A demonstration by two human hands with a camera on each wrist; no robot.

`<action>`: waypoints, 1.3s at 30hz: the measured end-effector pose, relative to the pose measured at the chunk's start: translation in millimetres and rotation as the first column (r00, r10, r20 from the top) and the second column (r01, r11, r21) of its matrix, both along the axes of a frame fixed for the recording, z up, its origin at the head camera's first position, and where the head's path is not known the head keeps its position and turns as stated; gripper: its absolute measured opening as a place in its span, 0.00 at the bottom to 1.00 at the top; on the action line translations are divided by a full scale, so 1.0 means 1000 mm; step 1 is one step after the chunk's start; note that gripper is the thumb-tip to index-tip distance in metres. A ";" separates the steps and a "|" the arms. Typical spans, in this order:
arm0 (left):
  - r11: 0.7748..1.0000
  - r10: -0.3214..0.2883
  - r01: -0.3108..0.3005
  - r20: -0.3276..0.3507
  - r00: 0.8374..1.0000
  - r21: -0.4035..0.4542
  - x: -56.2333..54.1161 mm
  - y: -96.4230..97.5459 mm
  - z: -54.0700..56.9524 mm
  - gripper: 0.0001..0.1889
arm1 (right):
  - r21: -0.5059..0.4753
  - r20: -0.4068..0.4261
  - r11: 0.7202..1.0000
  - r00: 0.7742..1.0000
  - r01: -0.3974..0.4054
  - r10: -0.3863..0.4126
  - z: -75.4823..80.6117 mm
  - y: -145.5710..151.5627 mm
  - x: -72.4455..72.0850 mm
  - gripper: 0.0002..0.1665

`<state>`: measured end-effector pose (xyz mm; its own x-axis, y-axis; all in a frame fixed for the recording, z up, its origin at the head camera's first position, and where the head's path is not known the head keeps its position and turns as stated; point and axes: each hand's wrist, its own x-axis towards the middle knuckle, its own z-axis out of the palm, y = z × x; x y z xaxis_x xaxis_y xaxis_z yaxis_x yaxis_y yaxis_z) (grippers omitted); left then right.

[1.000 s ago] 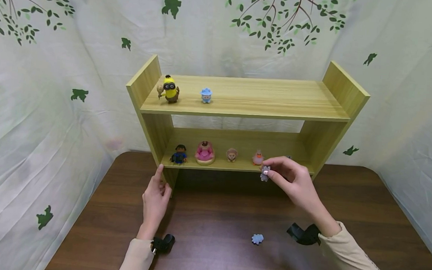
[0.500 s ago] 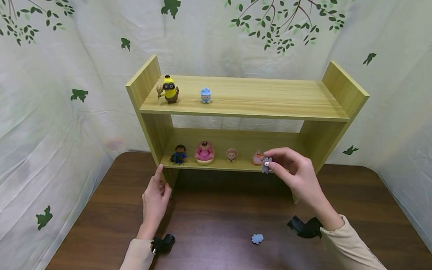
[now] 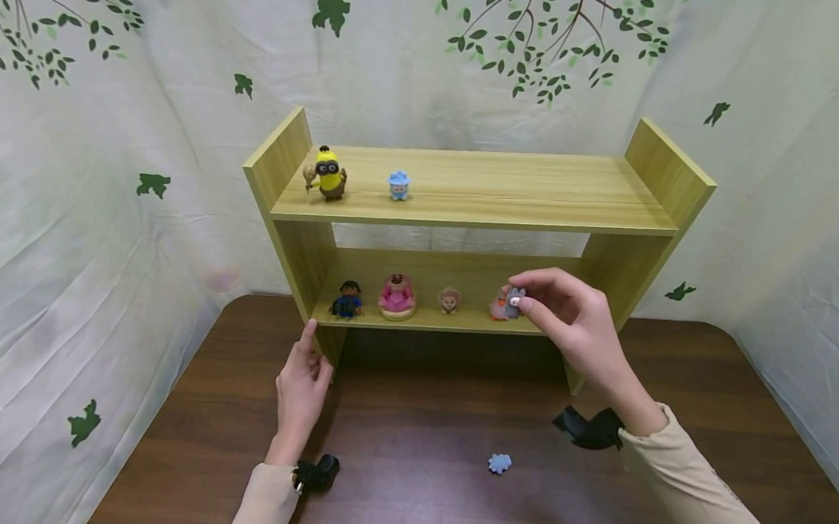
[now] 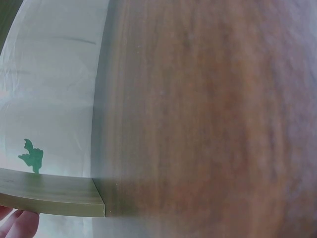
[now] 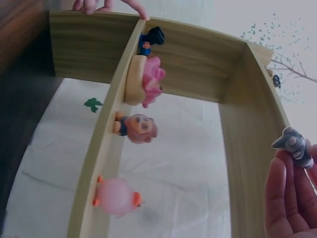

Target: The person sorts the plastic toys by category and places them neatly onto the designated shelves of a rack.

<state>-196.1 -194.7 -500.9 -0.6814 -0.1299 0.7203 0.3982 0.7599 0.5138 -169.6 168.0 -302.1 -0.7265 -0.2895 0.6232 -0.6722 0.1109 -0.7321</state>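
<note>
My right hand (image 3: 574, 323) pinches a small grey animal figurine (image 3: 514, 301) between thumb and fingers, in front of the right part of the lower shelf. In the head view it overlaps a pink duck figurine (image 3: 499, 306). The right wrist view shows the grey figurine (image 5: 293, 145) apart from the duck (image 5: 118, 196), out toward the upper board. My left hand (image 3: 302, 387) touches the front edge of the left side panel with an extended index finger, level with the lower board. The wooden shelf (image 3: 465, 221) stands on the table.
A dark-haired figurine (image 3: 348, 299), a pink bear (image 3: 397, 297) and a small lion-like figurine (image 3: 449, 300) stand on the lower board. Above are a yellow minion (image 3: 329, 175) and a blue-hatted figurine (image 3: 398, 185). A light-blue piece (image 3: 499, 463) lies on the brown table (image 3: 405, 501).
My right hand has risen with the grey figurine, from just below the lower board's front edge to in front of the duck. My left hand has stayed in place.
</note>
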 end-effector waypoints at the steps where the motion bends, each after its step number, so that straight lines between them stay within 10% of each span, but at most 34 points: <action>1: 1.000 -0.001 0.001 -0.002 1.000 -0.002 0.000 0.000 0.000 0.43 | -0.002 -0.006 1.000 1.000 -0.004 0.004 0.001 -0.001 0.000 0.13; 39: 1.000 -0.002 0.002 -0.019 1.000 -0.006 0.000 0.000 0.000 0.45 | -0.104 -0.085 0.993 0.995 -0.060 0.051 0.046 -0.013 -0.011 0.13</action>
